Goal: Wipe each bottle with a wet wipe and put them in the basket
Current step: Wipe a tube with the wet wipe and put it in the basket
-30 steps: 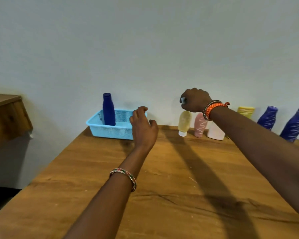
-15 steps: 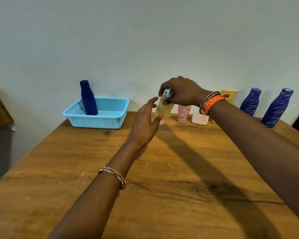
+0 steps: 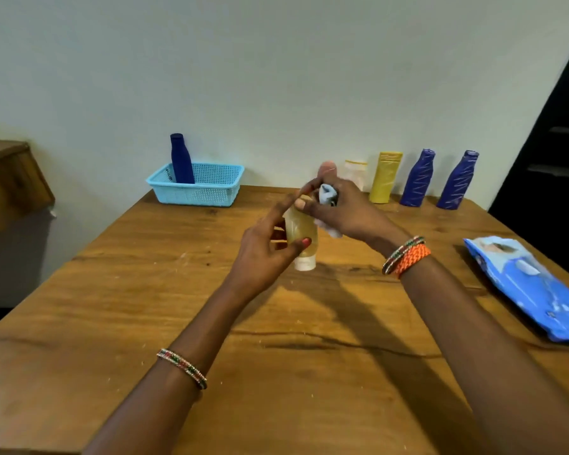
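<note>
Now, working from the biggest things down: the wooden table (image 3: 178,323) carries the light blue basket (image 3: 207,192) at its far edge, one dark blue bottle (image 3: 181,159) already standing upright inside it. Along the wall wait a yellow bottle (image 3: 385,177), two blue bottles (image 3: 419,178) and a pale one, with a pink one half hidden behind my hands. The wipes pack (image 3: 536,290) lies at my right.

My left hand (image 3: 263,254) pinches the translucent yellow bottle (image 3: 301,234) between thumb and fingers, cap down, above mid-table. My right hand (image 3: 345,211) has its fingers curled on the wet wipe (image 3: 328,195) at the bottle's top.

I would turn the bottle with the left while dragging the wipe downward (covering cap and base too).

Half a second ago, the bottle was back by the row, in the right hand alone.
</note>
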